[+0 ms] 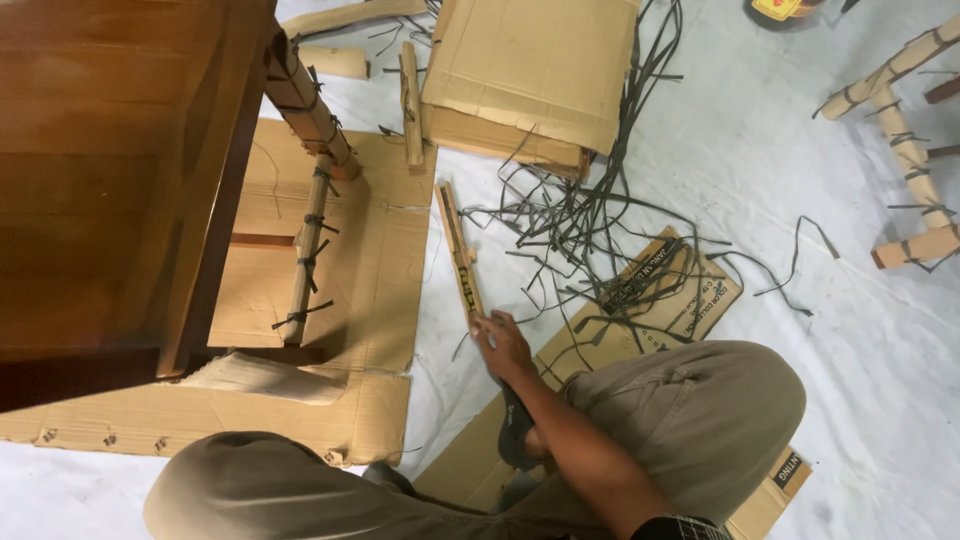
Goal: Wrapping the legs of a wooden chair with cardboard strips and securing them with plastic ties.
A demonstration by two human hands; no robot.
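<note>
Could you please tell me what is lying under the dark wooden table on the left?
Under the wooden table lies flattened cardboard, with a strap-tied, cardboard-wrapped rail over it. The tabletop hides whatever lies further left.

Closed brown cardboard box at top centre. Flattened printed brown carton under grey straps, mid-right. Yellow-red round package at top edge. Small black label on cardboard, bottom right.
</note>
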